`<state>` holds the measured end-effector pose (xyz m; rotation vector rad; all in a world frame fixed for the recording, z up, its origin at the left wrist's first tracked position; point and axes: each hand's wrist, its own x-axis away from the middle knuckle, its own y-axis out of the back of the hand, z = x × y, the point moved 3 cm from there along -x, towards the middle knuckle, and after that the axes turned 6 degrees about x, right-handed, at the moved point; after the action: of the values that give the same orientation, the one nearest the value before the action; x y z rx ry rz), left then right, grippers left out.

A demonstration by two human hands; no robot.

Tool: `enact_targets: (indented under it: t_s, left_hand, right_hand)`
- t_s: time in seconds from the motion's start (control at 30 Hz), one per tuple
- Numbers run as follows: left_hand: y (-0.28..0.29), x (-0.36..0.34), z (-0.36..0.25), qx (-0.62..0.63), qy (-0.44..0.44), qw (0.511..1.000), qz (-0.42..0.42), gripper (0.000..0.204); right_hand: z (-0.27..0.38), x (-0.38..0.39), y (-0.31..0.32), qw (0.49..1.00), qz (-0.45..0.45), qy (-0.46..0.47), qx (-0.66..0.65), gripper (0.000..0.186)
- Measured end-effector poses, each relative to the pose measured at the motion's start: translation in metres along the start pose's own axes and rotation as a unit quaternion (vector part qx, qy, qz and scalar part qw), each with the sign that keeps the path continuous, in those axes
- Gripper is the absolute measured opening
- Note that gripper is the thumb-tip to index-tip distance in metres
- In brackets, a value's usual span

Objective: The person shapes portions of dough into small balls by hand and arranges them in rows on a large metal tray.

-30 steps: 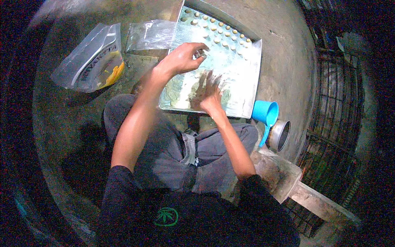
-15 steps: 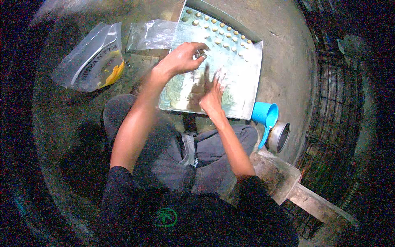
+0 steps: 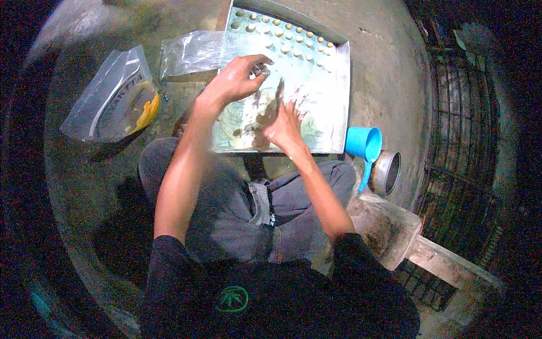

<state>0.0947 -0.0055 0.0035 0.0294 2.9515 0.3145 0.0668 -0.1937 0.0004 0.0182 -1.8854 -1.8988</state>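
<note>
In front of me lies a shallow metal tray (image 3: pixel 339 85) with raised edges. Rows of small round pale pieces (image 3: pixel 286 50), perhaps dough balls, cover its far end. My left hand (image 3: pixel 237 79) hovers over the tray's left part, its thumb and fingers curled around something small and shiny that I cannot make out. Nearer to me, my right hand (image 3: pixel 287 127) reaches down to the tray's bright, smeared surface with its fingers spread. The fingertips look whitish. Shadows of the hand darken the metal beside it.
Left of the tray lie a clear plastic sheet or bag (image 3: pixel 192 53) and a clear pouch (image 3: pixel 116 101) with something yellow inside. At the tray's near right corner are a blue plastic dipper (image 3: pixel 361 141) and a round metal tin (image 3: pixel 386 172). A wooden board (image 3: pixel 389 231) lies beside my knee.
The view has shifted slightly, so the tray appears farther left. My right hand's fingers are spread wider on the tray. My left hand keeps its curled shape.
</note>
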Motion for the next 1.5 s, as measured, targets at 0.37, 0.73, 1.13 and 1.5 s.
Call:
enact_targets:
  t_s: [0.37,0.73,1.13,1.5]
  left_hand:
    - [-0.002,0.000,0.003,0.005,-0.009,1.000,-0.015,0.036]
    - [-0.005,-0.001,-0.004,0.032,-0.004,0.999,-0.007,0.033]
    - [-0.004,-0.002,-0.001,0.003,0.004,1.000,0.008,0.038]
    - [-0.003,0.000,0.004,0.009,-0.002,1.000,0.004,0.036]
  right_hand:
    - [-0.008,-0.012,-0.007,0.999,0.005,0.010,-0.033,0.129]
    - [-0.039,0.023,-0.009,0.998,-0.018,-0.053,0.005,0.123]
    - [-0.057,0.006,-0.034,0.997,0.039,-0.024,0.065,0.123]
    - [-0.047,0.013,-0.032,1.000,0.014,-0.018,-0.008,0.125]
